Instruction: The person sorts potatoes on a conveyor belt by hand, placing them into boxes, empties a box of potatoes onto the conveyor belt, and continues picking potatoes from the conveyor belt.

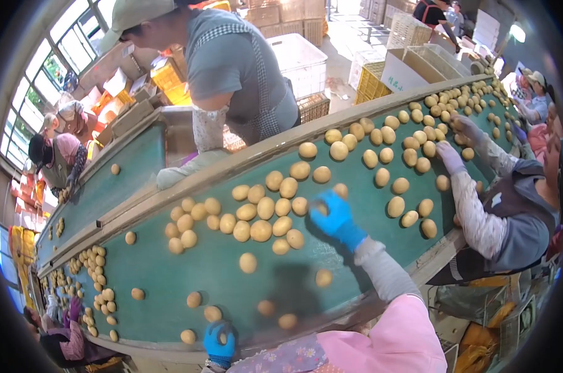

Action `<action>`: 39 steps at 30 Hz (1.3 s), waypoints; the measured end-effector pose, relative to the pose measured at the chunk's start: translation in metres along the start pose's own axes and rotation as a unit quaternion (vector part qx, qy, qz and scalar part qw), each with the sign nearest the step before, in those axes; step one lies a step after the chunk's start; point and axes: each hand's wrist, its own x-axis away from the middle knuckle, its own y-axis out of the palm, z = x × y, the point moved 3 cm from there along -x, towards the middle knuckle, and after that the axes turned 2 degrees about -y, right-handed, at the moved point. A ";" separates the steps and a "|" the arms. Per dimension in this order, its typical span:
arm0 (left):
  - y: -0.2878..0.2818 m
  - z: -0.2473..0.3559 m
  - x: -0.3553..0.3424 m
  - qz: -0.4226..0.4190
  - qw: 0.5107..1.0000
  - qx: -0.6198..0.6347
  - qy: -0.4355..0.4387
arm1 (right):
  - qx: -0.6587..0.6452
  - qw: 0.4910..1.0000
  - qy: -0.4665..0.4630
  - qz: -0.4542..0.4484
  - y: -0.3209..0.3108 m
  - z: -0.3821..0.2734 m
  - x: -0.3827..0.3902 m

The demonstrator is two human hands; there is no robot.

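Note:
Round tan potatoes [265,208] lie scattered on a green conveyor belt [151,267]. Over the middle of the belt reaches my right hand [338,221], in a blue glove, its fingers curled in with a brownish potato partly showing between them. A loose potato [340,190] sits just beyond those fingers, and a cluster lies to their left. My left hand [220,343], also blue-gloved, is at the near belt edge with its fingers curled round. A small tan patch shows inside that curl, too little to make out. Another potato [212,313] lies just beyond it.
Across the belt stands a person [238,74] in a checked apron, a gloved hand on the far rail [232,165]. At the right, a co-worker's gloved hand [450,156] reaches over the belt. A white crate [300,62] and a yellow crate [371,84] stand behind the rail.

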 end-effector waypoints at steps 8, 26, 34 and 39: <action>-0.003 -0.021 0.015 0.039 0.993 -0.084 0.073 | 0.174 0.968 0.114 0.138 -0.008 0.055 -0.083; 0.014 -0.010 -0.022 -0.138 0.988 -0.067 -0.031 | -0.689 0.705 0.065 0.152 -0.139 0.119 0.228; 0.001 0.040 -0.067 -0.116 0.911 0.299 -0.258 | -0.808 0.316 0.241 0.434 0.033 0.188 0.410; -0.017 0.058 -0.080 -0.072 0.673 0.629 -0.383 | -0.475 0.474 0.525 0.523 0.065 0.222 0.387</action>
